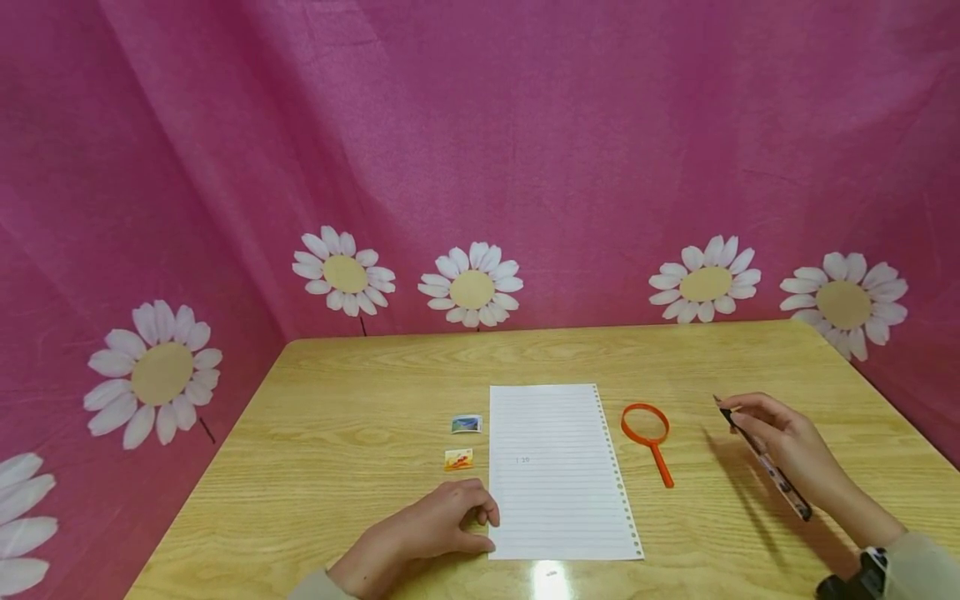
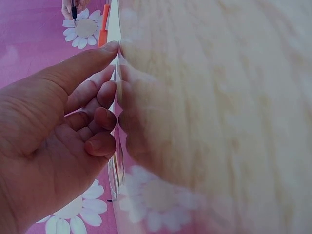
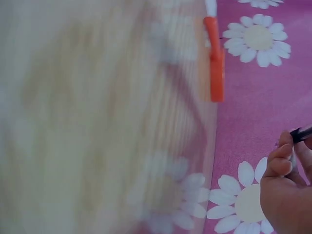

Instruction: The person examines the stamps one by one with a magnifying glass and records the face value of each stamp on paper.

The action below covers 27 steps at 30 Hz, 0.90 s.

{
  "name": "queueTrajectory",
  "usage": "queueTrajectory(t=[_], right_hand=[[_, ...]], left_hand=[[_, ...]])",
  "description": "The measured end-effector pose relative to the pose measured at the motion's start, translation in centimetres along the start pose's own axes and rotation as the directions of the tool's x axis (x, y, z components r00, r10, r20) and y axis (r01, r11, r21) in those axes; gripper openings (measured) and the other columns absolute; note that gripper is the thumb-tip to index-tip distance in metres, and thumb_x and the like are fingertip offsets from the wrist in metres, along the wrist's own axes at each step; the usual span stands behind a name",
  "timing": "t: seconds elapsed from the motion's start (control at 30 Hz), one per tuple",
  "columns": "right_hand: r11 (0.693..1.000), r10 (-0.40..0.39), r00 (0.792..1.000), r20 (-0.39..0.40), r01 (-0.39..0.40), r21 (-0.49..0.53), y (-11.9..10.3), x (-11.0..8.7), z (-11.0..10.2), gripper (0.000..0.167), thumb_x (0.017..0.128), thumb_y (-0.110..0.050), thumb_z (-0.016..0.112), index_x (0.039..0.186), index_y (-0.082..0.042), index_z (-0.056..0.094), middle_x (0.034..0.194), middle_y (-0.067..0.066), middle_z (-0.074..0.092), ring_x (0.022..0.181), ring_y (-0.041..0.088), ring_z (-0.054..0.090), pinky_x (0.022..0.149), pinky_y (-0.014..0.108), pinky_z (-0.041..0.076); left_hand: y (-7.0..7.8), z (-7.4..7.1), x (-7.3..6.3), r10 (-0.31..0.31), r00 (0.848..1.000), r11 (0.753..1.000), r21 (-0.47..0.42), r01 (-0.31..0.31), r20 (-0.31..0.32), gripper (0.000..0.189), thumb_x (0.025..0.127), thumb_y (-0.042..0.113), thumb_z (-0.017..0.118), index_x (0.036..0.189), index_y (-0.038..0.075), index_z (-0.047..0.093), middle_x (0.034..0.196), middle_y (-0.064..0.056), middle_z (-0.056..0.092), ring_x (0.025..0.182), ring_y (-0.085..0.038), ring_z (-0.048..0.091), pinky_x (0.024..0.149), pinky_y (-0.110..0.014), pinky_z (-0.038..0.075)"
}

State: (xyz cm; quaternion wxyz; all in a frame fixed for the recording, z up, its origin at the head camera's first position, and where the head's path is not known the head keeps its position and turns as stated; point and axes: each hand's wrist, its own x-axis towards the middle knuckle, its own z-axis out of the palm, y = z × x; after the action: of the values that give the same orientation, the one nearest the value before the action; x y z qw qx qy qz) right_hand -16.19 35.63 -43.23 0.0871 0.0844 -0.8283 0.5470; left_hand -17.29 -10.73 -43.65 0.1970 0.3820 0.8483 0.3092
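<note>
In the head view my right hand pinches a dark patterned pen above the right part of the table, tip pointing up and left. The right wrist view shows the same hand with the black end of the pen. My left hand rests on the table, fingers loosely bent, its fingertips touching the lower left edge of a lined white sheet. Small marks are written on the sheet's left half. In the left wrist view the left hand holds nothing.
A red magnifying glass lies between the sheet and my right hand. Left of the sheet are a blue-green stamp-like picture and a yellow one. Behind the wooden table hangs a pink flowered cloth.
</note>
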Motion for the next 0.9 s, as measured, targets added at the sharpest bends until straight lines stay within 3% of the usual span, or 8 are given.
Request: queueTrajectory(t=[0.07, 0.2, 0.3, 0.43, 0.7, 0.9], right_hand=[[0.993, -0.011, 1.0, 0.012, 0.012, -0.115, -0.1, 0.4, -0.1, 0.024, 0.103, -0.015, 0.049, 0.122, -0.01, 0.061, 0.094, -0.02, 0.059, 0.072, 0.005, 0.053, 0.058, 0.025, 0.043], [0.979, -0.076, 0.995, 0.068, 0.087, -0.183, 0.4, 1.5, 0.1, 0.019, 0.1, -0.009, 0.052, 0.116, -0.007, 0.062, 0.095, -0.019, 0.061, 0.073, 0.007, 0.053, 0.06, 0.023, 0.043], [0.963, -0.093, 0.991, 0.092, 0.113, -0.244, 0.6, 2.2, 0.4, 0.016, 0.099, -0.009, 0.054, 0.113, -0.004, 0.062, 0.084, -0.007, 0.061, 0.062, 0.01, 0.048, 0.055, 0.026, 0.04], [0.932, -0.065, 0.991, 0.118, 0.102, -0.348, 0.5, 3.1, 0.8, 0.016, 0.099, -0.01, 0.055, 0.112, -0.003, 0.061, 0.074, 0.003, 0.058, 0.058, 0.007, 0.047, 0.053, 0.026, 0.04], [0.856, -0.068, 0.98, 0.188, 0.154, -0.493, 1.4, 4.8, 1.5, 0.01, 0.093, -0.004, 0.061, 0.101, -0.01, 0.062, 0.069, -0.004, 0.058, 0.056, -0.001, 0.043, 0.053, 0.023, 0.036], [0.831, -0.104, 0.967, 0.232, 0.213, -0.514, 2.1, 5.3, 1.6, 0.011, 0.091, -0.002, 0.062, 0.096, -0.012, 0.061, 0.067, -0.007, 0.055, 0.058, -0.003, 0.041, 0.053, 0.021, 0.034]], left_hand=[[-0.1, 0.0, -0.1, 0.028, 1.0, 0.999, 0.016, -0.028, -0.003, 0.016, 0.087, 0.021, 0.075, 0.096, 0.012, 0.066, 0.089, 0.007, 0.056, 0.08, 0.003, 0.045, 0.076, -0.013, 0.042], [-0.1, 0.0, -0.2, 0.014, 1.0, 1.0, 0.019, -0.014, -0.002, 0.015, 0.086, 0.02, 0.075, 0.096, 0.013, 0.066, 0.089, 0.008, 0.055, 0.08, 0.003, 0.045, 0.076, -0.012, 0.042], [0.1, 0.0, -0.2, -0.025, 1.0, 1.0, 0.001, 0.025, 0.004, 0.015, 0.086, 0.021, 0.076, 0.096, 0.014, 0.066, 0.089, 0.009, 0.055, 0.08, 0.003, 0.045, 0.077, -0.012, 0.042], [0.1, 0.0, -0.1, -0.013, 1.0, 1.0, 0.007, 0.013, 0.001, 0.016, 0.086, 0.022, 0.076, 0.096, 0.014, 0.066, 0.089, 0.007, 0.056, 0.081, 0.003, 0.045, 0.077, -0.013, 0.041], [0.0, 0.1, -0.1, -0.016, 1.0, 1.0, 0.021, 0.016, -0.003, 0.016, 0.085, 0.022, 0.076, 0.095, 0.015, 0.066, 0.089, 0.009, 0.055, 0.081, 0.004, 0.045, 0.077, -0.012, 0.041], [-0.2, 0.1, 0.0, 0.007, 1.0, 0.999, 0.043, -0.006, -0.009, 0.016, 0.085, 0.021, 0.076, 0.096, 0.014, 0.066, 0.089, 0.008, 0.055, 0.08, 0.004, 0.044, 0.076, -0.012, 0.041]])
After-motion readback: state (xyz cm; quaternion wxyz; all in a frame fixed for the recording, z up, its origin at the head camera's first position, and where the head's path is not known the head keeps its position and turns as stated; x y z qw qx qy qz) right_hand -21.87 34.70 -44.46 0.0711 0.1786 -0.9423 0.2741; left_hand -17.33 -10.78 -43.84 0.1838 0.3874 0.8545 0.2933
